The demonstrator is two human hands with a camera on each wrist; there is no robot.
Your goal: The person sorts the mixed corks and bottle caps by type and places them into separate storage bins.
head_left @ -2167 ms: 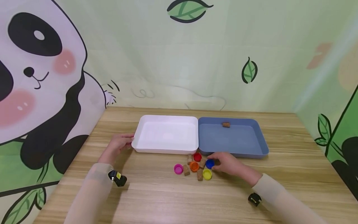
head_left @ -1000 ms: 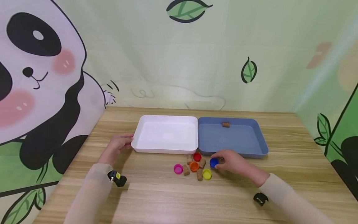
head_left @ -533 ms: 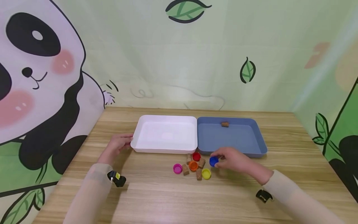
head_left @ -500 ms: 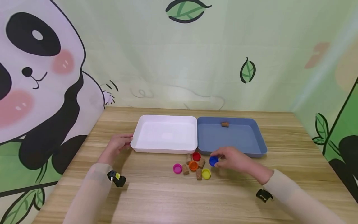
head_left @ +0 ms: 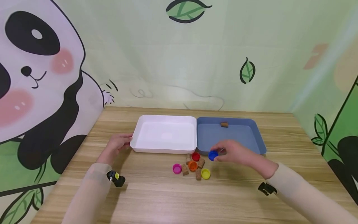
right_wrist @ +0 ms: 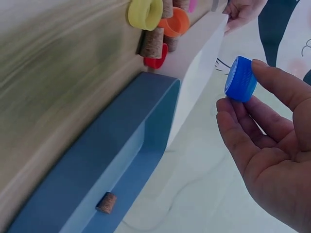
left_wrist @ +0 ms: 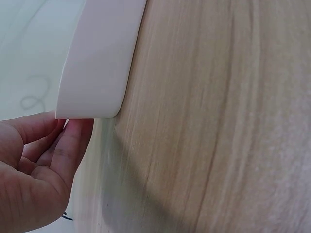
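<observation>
My right hand pinches a blue bottle cap between thumb and fingers, over the front rim of the blue tray. In the right wrist view the cap is held up on edge, its ribbed side showing. A cork lies at the back inside this tray. At the far left my left hand touches the end of the white tray. The left wrist view shows its fingertips right at the tray's end, partly hidden behind it.
In front of the trays lie a red cap, an orange cap, a yellow cap and a pink cap, with several corks among them. A panda-printed backdrop stands behind the wooden table.
My right hand has drawn the blue cap rightward out of the pile, then raised it towards the blue tray's front rim. The left hand stays at the white tray.
</observation>
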